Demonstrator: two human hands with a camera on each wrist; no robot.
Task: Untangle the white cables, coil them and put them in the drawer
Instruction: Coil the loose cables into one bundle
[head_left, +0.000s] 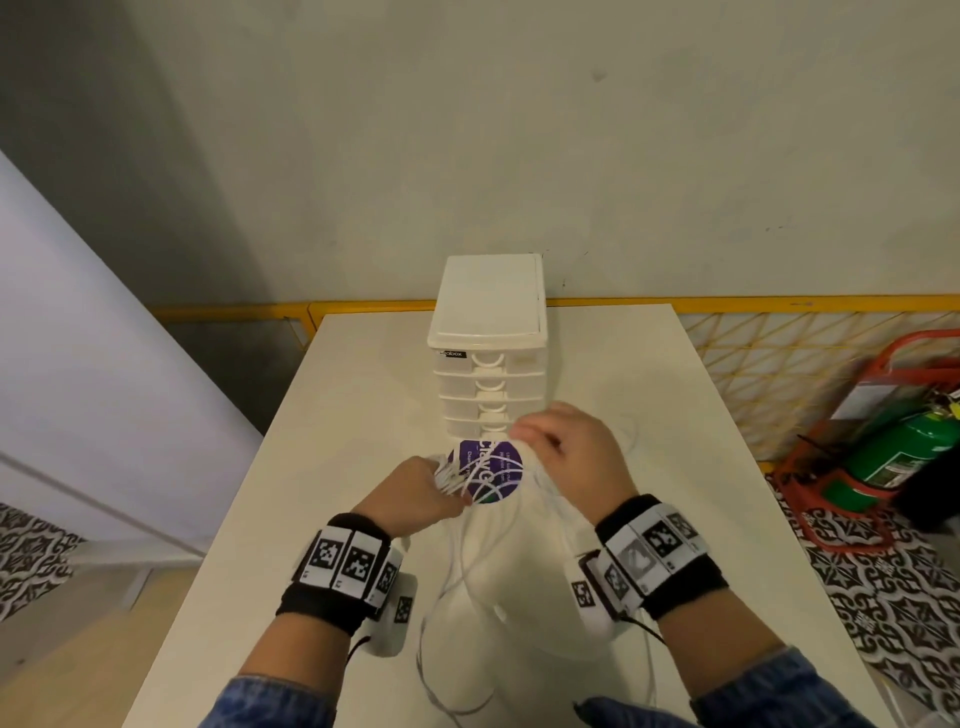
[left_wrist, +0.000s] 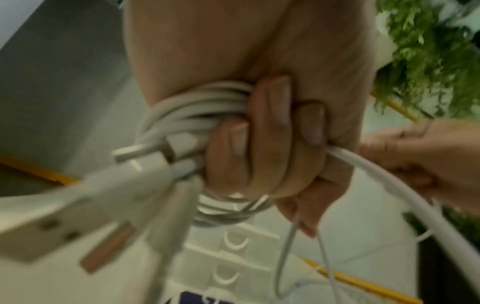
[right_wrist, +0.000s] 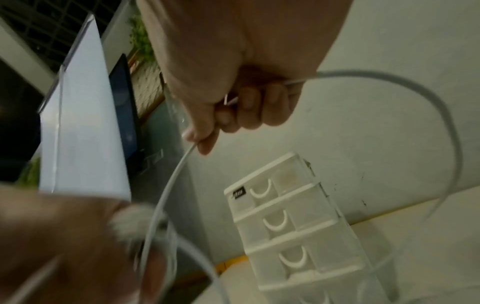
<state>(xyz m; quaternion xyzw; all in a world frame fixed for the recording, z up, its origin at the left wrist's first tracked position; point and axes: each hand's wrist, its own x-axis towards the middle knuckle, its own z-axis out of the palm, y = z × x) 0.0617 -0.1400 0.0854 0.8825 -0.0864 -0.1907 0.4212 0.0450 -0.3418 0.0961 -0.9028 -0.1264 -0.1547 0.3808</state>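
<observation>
My left hand (head_left: 415, 493) grips a coil of white cable (left_wrist: 192, 111), its fingers (left_wrist: 270, 127) curled round the loops; USB plugs (left_wrist: 78, 197) stick out beside them. From that fist a strand of white cable (left_wrist: 384, 179) runs to my right hand (head_left: 566, 452), which pinches it (right_wrist: 179, 166) between thumb and fingers. Loose loops of cable (head_left: 457, 613) hang down onto the white table (head_left: 701, 467). The white drawer unit (head_left: 488, 353) stands just beyond both hands, with all its drawers closed.
A purple round sticker (head_left: 488, 473) lies on the table under the hands. A yellow mesh fence (head_left: 779, 353) runs behind the table. A green fire extinguisher in a red stand (head_left: 883, 447) sits on the patterned floor to the right.
</observation>
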